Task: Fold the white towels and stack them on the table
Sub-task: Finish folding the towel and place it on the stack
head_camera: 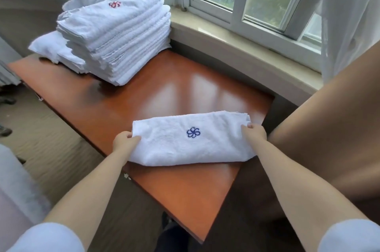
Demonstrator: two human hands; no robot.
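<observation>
Pale sleeves at the bottom corners, bare forearms running up to both ends of the folded towel (191, 138), which lies near the front edge of the table (185, 196), blue logo up. Left hand (123, 141) curls round the towel's left end, thumb on top; right hand (255, 131) pinches the right end, fingers under the layered edges.

Risks, as I judge: layers at the right end look loose, so lifting w/ uneven pull could let the fold slip open. Stack (115, 39) at the far left corner already leans, w/ unfolded towels sticking out behind; a careless drop on top could tip it.
</observation>
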